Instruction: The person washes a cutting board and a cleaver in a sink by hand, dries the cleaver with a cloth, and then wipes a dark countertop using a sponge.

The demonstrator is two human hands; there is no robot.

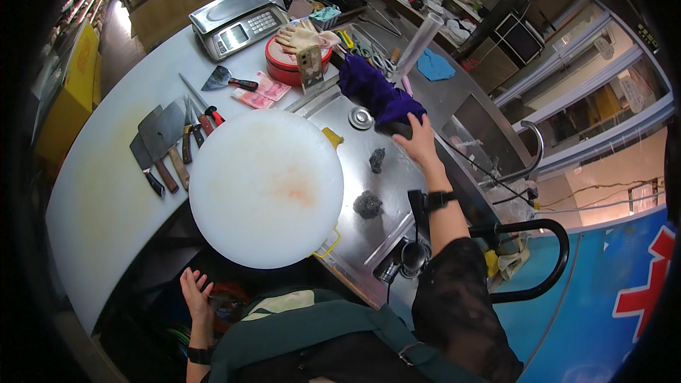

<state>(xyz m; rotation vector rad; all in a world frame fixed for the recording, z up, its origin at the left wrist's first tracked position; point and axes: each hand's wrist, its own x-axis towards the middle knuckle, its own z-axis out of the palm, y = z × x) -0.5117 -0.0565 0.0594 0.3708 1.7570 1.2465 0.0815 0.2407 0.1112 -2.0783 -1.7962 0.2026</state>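
Observation:
My right hand (pixel 420 141) reaches over the steel worktop, fingers spread, the tips at the near end of a crumpled purple cloth (pixel 378 90). Whether they press on the cloth I cannot tell. Low at the left, my left hand (pixel 195 292) hangs with loosely curled fingers and nothing in it. Between the hands lies a large round white cutting board (pixel 266 189) with a reddish stain. Two dark metal scourers, one nearer (pixel 367 205) and one farther (pixel 377 160), rest on the steel beside a round metal drain lid (pixel 361 117).
Left of the board lie several knives and cleavers (pixel 154 141), a sharpening steel (pixel 197 93), a scraper (pixel 229 81) and banknotes (pixel 260 93). Behind stand a scale (pixel 239 24) and a red round tin (pixel 284 70) with gloves on top. A curved tap (pixel 537 143) rises at right.

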